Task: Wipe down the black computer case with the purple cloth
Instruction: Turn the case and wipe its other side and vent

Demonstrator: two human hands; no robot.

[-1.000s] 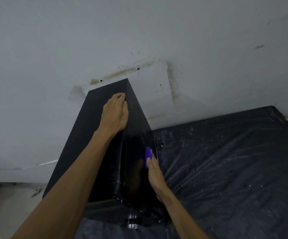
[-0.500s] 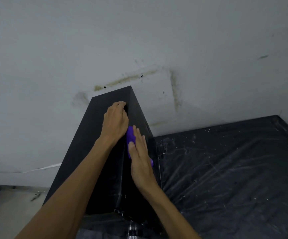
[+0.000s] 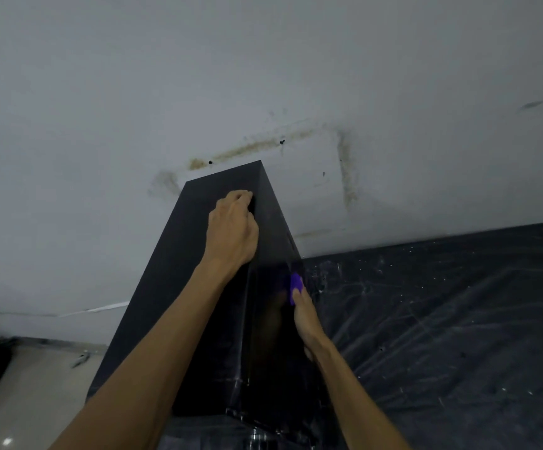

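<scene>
The case (image 3: 179,287) stands upright on a dark plastic sheet (image 3: 442,319) against the wall (image 3: 263,76), the left hand (image 3: 232,232) gripping its top edge with curled fingers, while the right hand (image 3: 306,319) presses the cloth (image 3: 296,285) flat on its glossy right side, probably near the far edge.

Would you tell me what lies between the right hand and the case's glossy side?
In the head view, the purple cloth lies between the right hand and the case, pressed against its side panel.
</scene>
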